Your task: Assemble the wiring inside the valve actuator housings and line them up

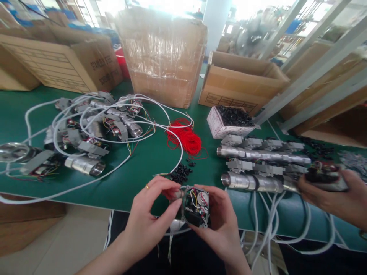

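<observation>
An open grey housing with a circuit board and red, yellow and white wires inside is held near the table's front edge. My right hand wraps round its right side, thumb below and fingers above. On its left side, my left hand, with a ring on one finger, pinches a part whose details are blurred. Part of a metal body and a white cable show beneath the housing. Small black pieces lie just beyond my hands, and a bundle of red wire rests farther back.
Metal valve bodies with white cables are heaped at left. Similar bodies stand in rows at right, beside another person's hand holding a unit. Behind are a box of black parts and large cartons.
</observation>
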A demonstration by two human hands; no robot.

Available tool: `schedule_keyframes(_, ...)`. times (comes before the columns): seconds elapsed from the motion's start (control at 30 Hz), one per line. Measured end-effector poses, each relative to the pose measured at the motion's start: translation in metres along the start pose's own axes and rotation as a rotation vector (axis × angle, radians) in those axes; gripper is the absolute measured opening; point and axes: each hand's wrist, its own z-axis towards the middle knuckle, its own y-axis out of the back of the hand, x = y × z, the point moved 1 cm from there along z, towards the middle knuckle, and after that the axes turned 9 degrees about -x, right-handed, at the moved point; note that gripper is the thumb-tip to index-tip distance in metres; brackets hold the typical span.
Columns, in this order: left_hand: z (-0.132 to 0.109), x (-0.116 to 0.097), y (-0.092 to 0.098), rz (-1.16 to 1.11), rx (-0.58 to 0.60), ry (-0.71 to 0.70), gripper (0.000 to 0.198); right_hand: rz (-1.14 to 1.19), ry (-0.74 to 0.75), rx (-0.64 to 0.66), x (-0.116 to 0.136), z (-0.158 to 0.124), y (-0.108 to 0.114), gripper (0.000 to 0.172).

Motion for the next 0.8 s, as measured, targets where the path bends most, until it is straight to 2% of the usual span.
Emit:
schedule_keyframes(0.1, -0.003, -0.002, -0.001, 0.042, 0.066, 0.052, 0.009, -0.005, 0.019, 0.017, -0.002, -0.002, 0.002, 0.060)
schedule_keyframes(0.2, 0.000, -0.007, -0.003, 0.085, 0.100, 0.080, 0.016, -0.046, 0.048, 0.049, -0.004, -0.006, 0.006, 0.062)
schedule_keyframes(0.3, 0.003, -0.013, -0.005, 0.135, 0.125, 0.099, 0.014, -0.101, 0.083, 0.062, -0.004, -0.009, 0.009, 0.063)
schedule_keyframes(0.47, 0.007, -0.021, -0.009, 0.256, 0.137, -0.049, 0.018, -0.147, 0.117, 0.068, -0.002, -0.008, 0.010, 0.063)
schedule_keyframes(0.53, 0.009, -0.022, -0.010, 0.277, 0.165, -0.064, 0.019, -0.145, 0.123, 0.081, -0.001, -0.007, 0.010, 0.064)
schedule_keyframes(0.67, 0.014, -0.024, -0.008, 0.185, 0.265, 0.022, 0.017, -0.145, 0.109, 0.091, -0.002, -0.006, 0.010, 0.066)
schedule_keyframes(0.8, 0.016, -0.023, -0.003, 0.069, 0.360, 0.035, 0.015, -0.160, 0.116, 0.087, -0.003, -0.005, 0.010, 0.062)
